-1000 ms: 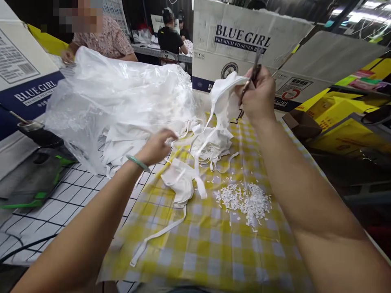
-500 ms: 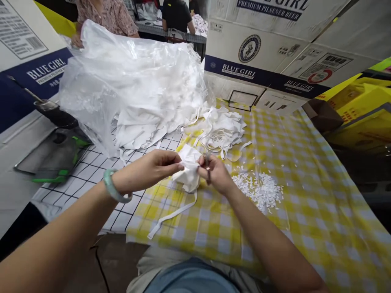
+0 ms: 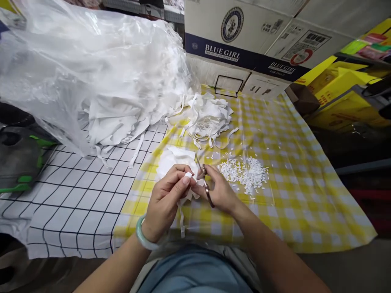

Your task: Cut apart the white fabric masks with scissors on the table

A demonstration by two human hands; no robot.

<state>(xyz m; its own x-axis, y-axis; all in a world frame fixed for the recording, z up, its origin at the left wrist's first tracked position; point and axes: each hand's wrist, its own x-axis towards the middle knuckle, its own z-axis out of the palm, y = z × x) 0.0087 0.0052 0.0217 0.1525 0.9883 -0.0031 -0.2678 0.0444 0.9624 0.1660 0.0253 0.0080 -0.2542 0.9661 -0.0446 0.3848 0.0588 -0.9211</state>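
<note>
Here, the left hand [image 3: 165,197] pinches white cloth [image 3: 188,175]; the right hand [image 3: 223,193] grips scissors [image 3: 208,194].

Appears to be a garment or piecework workshop. Contains a yellow-checked sheet [image 3: 299,211] and a white grid-lined cloth [image 3: 82,207], both laid as table coverings; a bulky clear plastic bag [image 3: 45,93] of white fabric pieces [image 3: 111,122]; a loose pile of strapped white pieces [image 3: 210,116]; a heap of small white clippings [image 3: 252,173]; scissors [image 3: 208,195]; a large beer carton [image 3: 253,40] printed BLUE GIRL; yellow boxes [image 3: 345,108] off to the right.
</note>
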